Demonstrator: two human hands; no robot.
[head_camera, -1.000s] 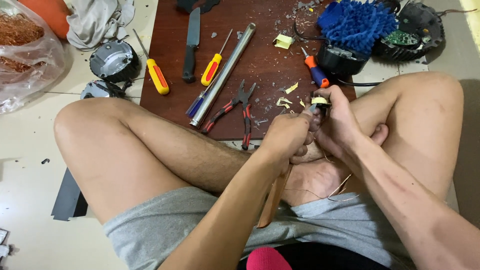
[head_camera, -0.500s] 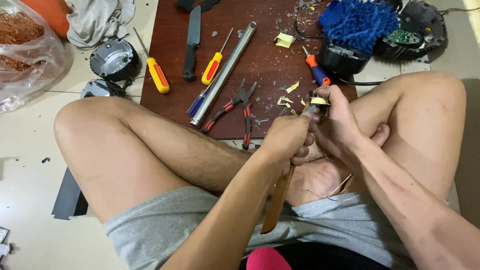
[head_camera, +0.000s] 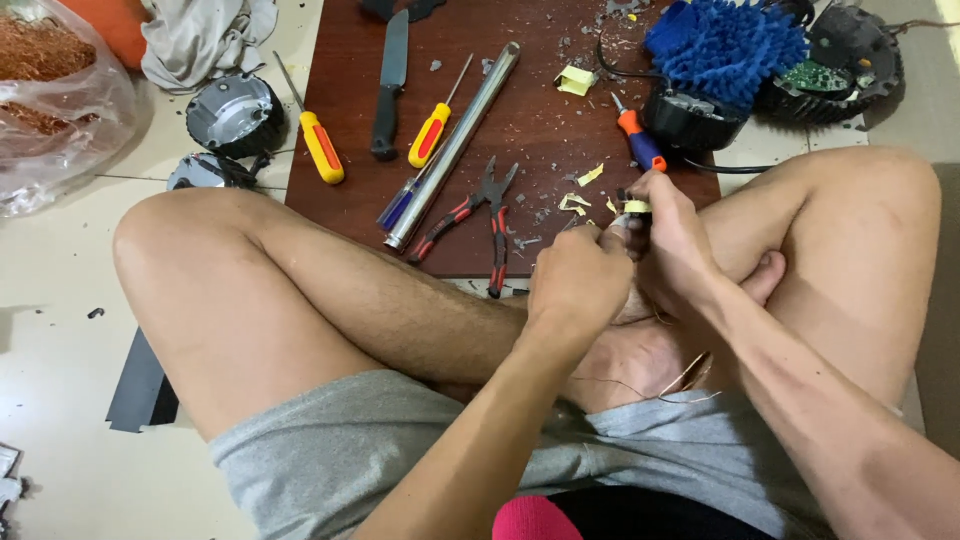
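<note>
**Both hands closed on a small wound part over your crossed legs**

You sit cross-legged on the pale tiled floor, a dark brown wooden board lying ahead of your knees. Your left hand is clenched into a fist, and what it grips is hidden. Your right hand is closed around a small dark part with yellow tape, held just above the board's near edge, touching the left fist. Keep the two hands braced together over your shin, I'd judge, so the part cannot twist.

On the board lie a long silver metal tube, red-handled pliers nearest your fists, a black-handled knife and two yellow-handled screwdrivers. Thin copper wire strands trail over your lap and could snag your wrists.
</note>
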